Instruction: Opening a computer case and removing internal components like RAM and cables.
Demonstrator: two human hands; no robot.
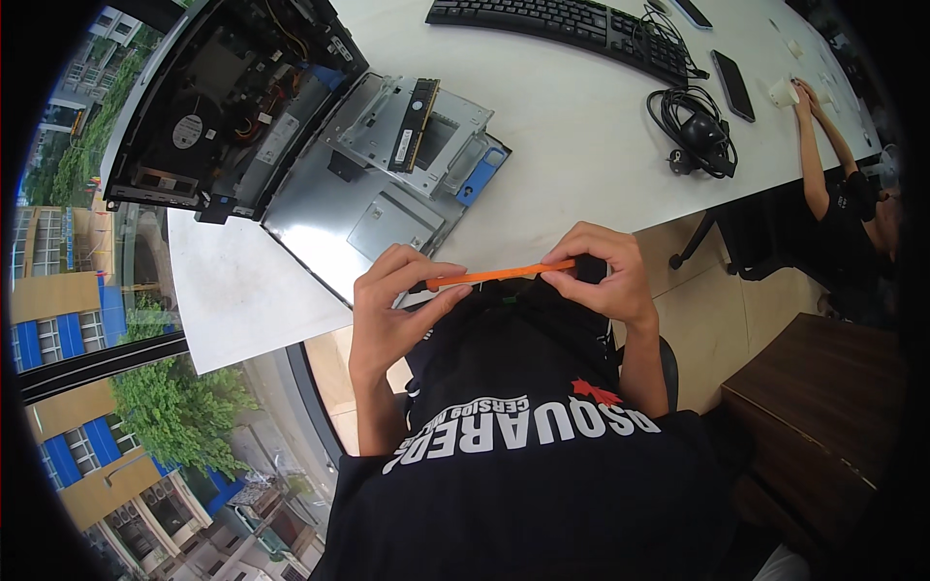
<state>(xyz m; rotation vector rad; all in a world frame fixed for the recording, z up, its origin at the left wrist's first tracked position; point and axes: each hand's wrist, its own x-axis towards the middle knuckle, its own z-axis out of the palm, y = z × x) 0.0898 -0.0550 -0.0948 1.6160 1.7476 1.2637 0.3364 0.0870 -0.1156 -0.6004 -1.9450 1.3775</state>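
Note:
A flat orange cable [504,274] with black ends, by its look a SATA data cable, stretches nearly straight between my two hands in front of my chest. My left hand [392,302] pinches it near the left end, thumb below and fingers above. Near the other end, my right hand [612,276] grips it the same way. Beyond my left hand lies an opened desktop computer case [276,169], its fan showing inside. A memory module [415,126] rests across the silver drive cage [470,121], which has a blue latch.
On the white table [572,145] are a black keyboard [581,29], a dark phone [732,85] and a black device with coiled cable [702,136]. Another person's hands [806,95] hold something white at the far right. A brown cabinet [823,397] stands right; a window borders the left.

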